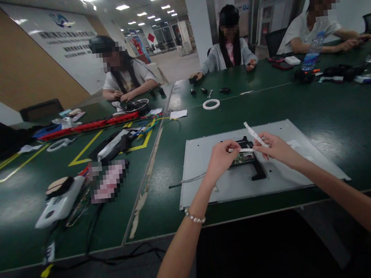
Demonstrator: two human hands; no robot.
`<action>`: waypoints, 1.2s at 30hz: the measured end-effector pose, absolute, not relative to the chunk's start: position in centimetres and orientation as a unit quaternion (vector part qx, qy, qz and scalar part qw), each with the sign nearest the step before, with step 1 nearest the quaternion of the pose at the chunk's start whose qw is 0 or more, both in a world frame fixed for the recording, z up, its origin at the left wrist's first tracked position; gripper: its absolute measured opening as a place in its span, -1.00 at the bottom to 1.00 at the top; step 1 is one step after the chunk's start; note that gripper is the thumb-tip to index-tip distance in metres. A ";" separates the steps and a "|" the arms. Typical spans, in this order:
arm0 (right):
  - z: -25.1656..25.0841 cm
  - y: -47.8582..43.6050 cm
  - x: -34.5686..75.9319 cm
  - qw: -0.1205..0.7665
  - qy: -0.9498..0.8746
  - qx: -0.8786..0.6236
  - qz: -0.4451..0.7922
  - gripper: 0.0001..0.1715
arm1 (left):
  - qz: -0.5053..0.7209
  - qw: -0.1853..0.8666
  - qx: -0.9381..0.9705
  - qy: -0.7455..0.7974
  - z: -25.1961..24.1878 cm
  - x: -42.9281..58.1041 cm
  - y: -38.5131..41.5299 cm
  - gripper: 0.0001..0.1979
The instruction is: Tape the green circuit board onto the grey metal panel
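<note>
A white strip is held above a light grey panel. My right hand pinches the strip, with its longer part sticking up to the left. The fingers of my left hand are closed on the strip's other end, which runs between the two hands. Below them, a green circuit board and a black bracket sit on the panel, partly hidden by my left hand. A thin grey cable reaches off the panel's left side.
A roll of white tape lies beyond the panel on the green table. To the left are a white power strip, a black device and a red rail. Three people sit across; a water bottle stands at right.
</note>
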State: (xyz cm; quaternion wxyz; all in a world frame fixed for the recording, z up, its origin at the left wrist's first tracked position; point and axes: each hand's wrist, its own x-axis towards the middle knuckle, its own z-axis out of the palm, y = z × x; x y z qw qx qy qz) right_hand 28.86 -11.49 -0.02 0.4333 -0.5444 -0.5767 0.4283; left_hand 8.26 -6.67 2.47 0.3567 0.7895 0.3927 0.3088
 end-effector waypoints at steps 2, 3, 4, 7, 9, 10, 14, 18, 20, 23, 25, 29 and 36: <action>0.0 -11.1 29.1 0.426 -0.593 -0.556 0.397 -0.68 | 0.313 0.351 0.793 0.388 2.5 8.2 -6.0 -0.89; 0.1 -10.9 29.2 0.422 -0.598 -0.564 0.381 -0.68 | 0.315 0.348 0.794 0.387 2.5 8.3 -5.6 -0.89; 0.1 -10.5 29.3 0.420 -0.602 -0.573 0.365 -0.68 | 0.318 0.342 0.794 0.390 2.5 8.4 -5.2 -0.90; 0.0 -9.3 29.6 0.426 -0.611 -0.595 0.302 -0.69 | 0.322 0.297 0.798 0.415 2.5 9.2 -3.6 -0.91; -0.5 -8.5 29.8 0.435 -0.611 -0.609 0.258 -0.70 | 0.323 0.253 0.804 0.430 2.3 9.9 -2.7 -0.91; -0.9 -8.1 29.8 0.439 -0.606 -0.617 0.244 -0.71 | 0.324 0.235 0.806 0.435 2.2 10.4 -2.2 -0.90; -2.5 -7.7 30.1 0.431 -0.574 -0.646 0.259 -0.73 | 0.332 0.199 0.805 0.450 1.1 11.7 -1.1 -0.87; -3.1 -7.9 30.3 0.426 -0.573 -0.659 0.234 -0.74 | 0.329 0.179 0.803 0.464 -0.1 12.0 -0.4 -0.85; -3.1 -8.0 30.3 0.429 -0.575 -0.662 0.219 -0.72 | 0.321 0.173 0.802 0.473 -0.6 11.9 -0.2 -0.84; -2.9 -8.2 30.1 0.432 -0.573 -0.659 0.226 -0.71 | 0.303 0.173 0.804 0.482 -0.7 11.7 -0.4 -0.77; -3.0 -8.4 30.0 0.433 -0.570 -0.658 0.233 -0.72 | 0.305 0.150 0.808 0.481 -0.3 11.6 -0.8 -0.70; -3.4 -8.6 29.8 0.431 -0.561 -0.663 0.247 -0.74 | 0.301 0.070 0.832 0.461 0.7 11.5 -1.9 -0.64; -3.8 -8.5 29.3 0.423 -0.565 -0.670 0.232 -0.77 | 0.165 0.064 0.904 0.389 0.0 11.9 -2.9 -0.70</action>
